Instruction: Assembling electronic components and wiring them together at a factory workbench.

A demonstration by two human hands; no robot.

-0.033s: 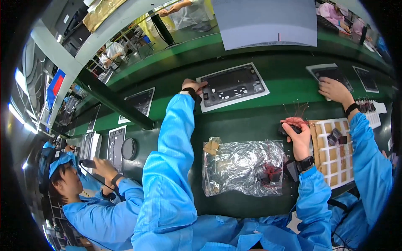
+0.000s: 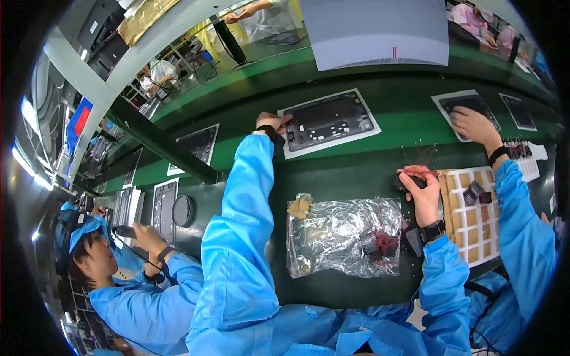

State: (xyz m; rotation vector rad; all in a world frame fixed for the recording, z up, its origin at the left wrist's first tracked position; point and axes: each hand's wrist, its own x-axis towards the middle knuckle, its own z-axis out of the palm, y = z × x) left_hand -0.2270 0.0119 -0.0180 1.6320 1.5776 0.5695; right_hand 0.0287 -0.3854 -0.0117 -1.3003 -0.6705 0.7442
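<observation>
My left hand (image 2: 272, 121) is closed at the left edge of a black tablet housing (image 2: 323, 120), thumb over its corner. The housing lies on a white sheet (image 2: 375, 126) on a green ledge, its inner side up with small pale patches. My right hand (image 2: 424, 196) is wrapped round a bundle of small black parts with thin red wires (image 2: 418, 172), above the bench just left of a white-gridded cardboard tray (image 2: 469, 244). In front of me lies a clear plastic bag (image 2: 332, 237) with another black bundle with red wires (image 2: 380, 243) on or in it.
At right, a co-worker's hand (image 2: 475, 126) rests on another dark housing (image 2: 475, 102). At left, a co-worker (image 2: 142, 279) holds a dark tool near a panel (image 2: 164, 204) and a round black dish (image 2: 183, 211). A green post (image 2: 166, 145) rises at left; a white board (image 2: 377, 32) hangs ahead.
The co-worker's housing and sheet at the right have shifted slightly left and nearer. My hands are almost unmoved.
</observation>
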